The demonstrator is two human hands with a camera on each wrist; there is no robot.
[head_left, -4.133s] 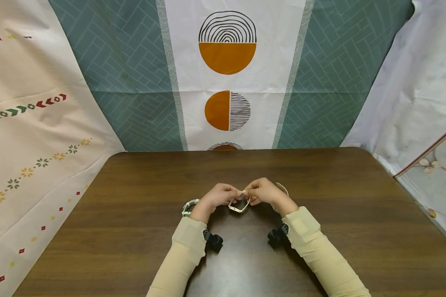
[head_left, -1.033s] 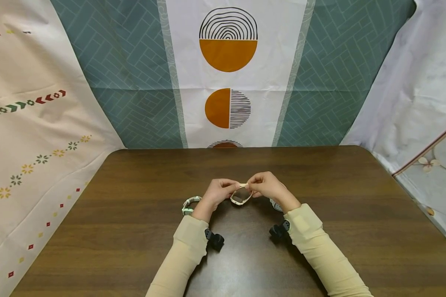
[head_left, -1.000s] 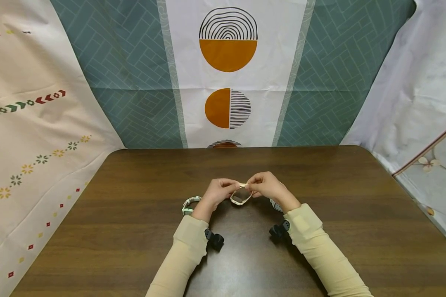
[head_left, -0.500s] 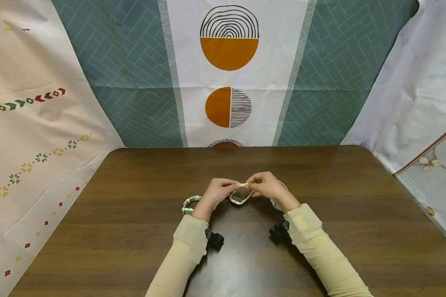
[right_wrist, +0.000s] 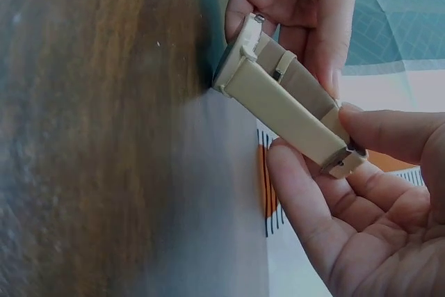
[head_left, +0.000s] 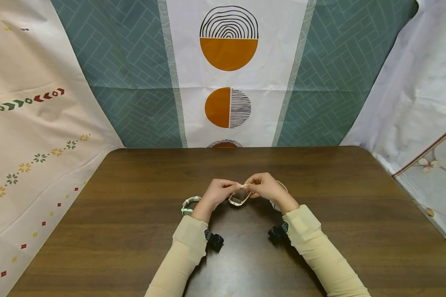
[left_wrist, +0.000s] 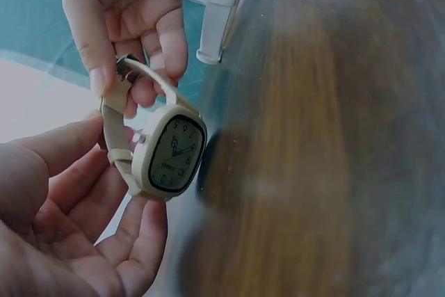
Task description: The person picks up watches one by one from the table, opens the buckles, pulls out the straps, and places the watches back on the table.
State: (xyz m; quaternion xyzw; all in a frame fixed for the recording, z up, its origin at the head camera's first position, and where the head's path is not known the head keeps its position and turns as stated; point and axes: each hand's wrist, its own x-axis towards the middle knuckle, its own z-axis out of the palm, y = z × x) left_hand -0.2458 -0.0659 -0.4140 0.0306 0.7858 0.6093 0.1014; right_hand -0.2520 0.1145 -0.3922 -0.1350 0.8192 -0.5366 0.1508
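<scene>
A cream wristwatch point(left_wrist: 174, 151) with a rounded square dial is held up off the table, its strap bent into a loop. My left hand point(head_left: 218, 194) pinches one part of the strap between thumb and fingers. Opposite it, my right hand point(head_left: 266, 189) pinches the strap by the metal buckle point(right_wrist: 341, 160), where the strap ends overlap. The right wrist view shows the strap's side and a small keeper loop point(right_wrist: 284, 65). Whether the buckle is fastened cannot be told. In the left wrist view the dial faces the camera.
A pale green and white watch point(head_left: 187, 205) stands on the brown table point(head_left: 126, 231) beside my left wrist. Another white watch point(left_wrist: 221, 15) lies behind my right hand, partly hidden in the head view. Patterned cloths point(head_left: 137, 115) hang around the table.
Since the oldest frame, both hands have lifted slightly and the watch's loop looks rounder and turned. Over the last second the right hand has edged a little left, toward the left hand.
</scene>
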